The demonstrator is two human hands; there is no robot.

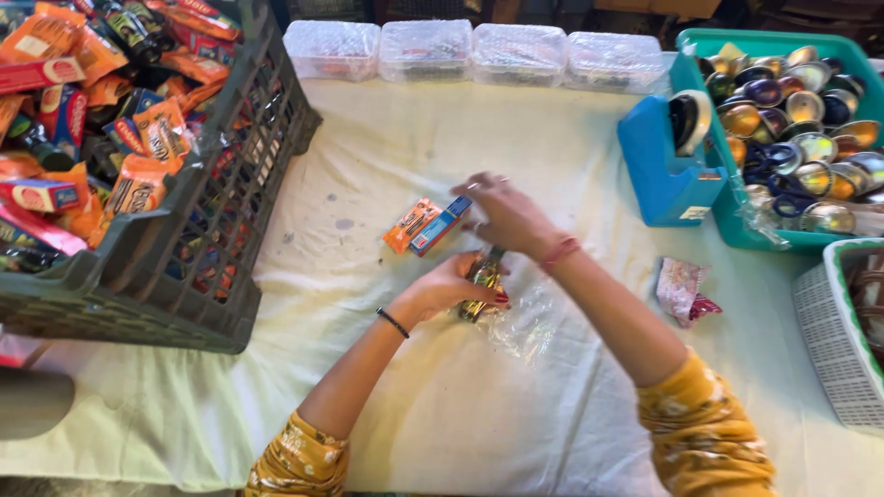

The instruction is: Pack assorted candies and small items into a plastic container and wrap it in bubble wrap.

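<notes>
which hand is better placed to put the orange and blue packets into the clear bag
Right. The right hand already rests on the blue packet beside the orange packet, while the left hand is busy gripping a shiny wrapped item at the clear bag.

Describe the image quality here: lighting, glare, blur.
Head view: soft, even light, faint shadows on the white cloth; both hands, right hand and left hand, slightly motion-blurred; glare on the shiny tins and clear wrap; edges bend from the wide lens.
</notes>
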